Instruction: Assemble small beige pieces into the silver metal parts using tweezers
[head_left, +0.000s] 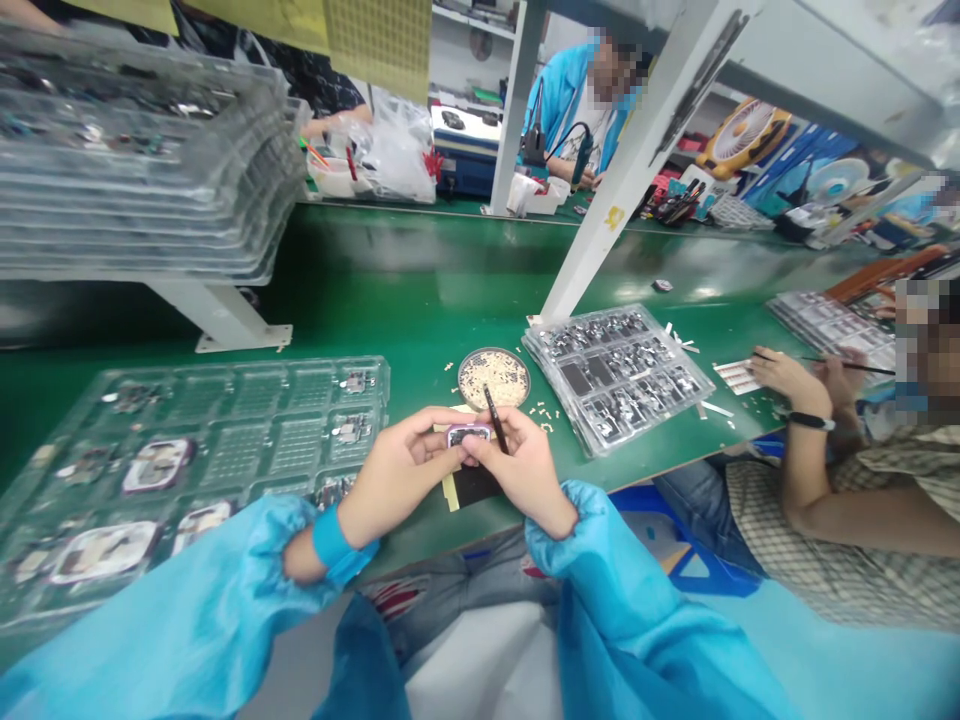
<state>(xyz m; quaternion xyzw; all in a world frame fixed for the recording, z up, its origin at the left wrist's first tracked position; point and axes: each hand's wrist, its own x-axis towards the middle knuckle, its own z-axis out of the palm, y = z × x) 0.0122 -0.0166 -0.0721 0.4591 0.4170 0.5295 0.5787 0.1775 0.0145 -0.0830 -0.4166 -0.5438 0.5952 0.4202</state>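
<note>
Between my two hands is a small purple-rimmed device casing [469, 434] with dark and silvery parts inside. My left hand [405, 458] grips it from the left, thumb along its near edge. On the other side, my right hand [529, 462] presses a thumb on the casing and also keeps a dark slim tool, like tweezers [494, 418], between its fingers, pointing up and away. Below the hands lies a dark pad [474, 486] with a yellowish edge. Just beyond them stands a round dish [495, 378] of small pale pieces, some scattered on the green table beside it.
A clear compartment tray [247, 368] with casings and small parts lies left. Stacked trays of dark parts [622, 375] lie right of the dish. More clear trays [142, 230] are piled on a raised shelf. A white post [592, 230] rises behind. A co-worker's hand [787, 380] works at right.
</note>
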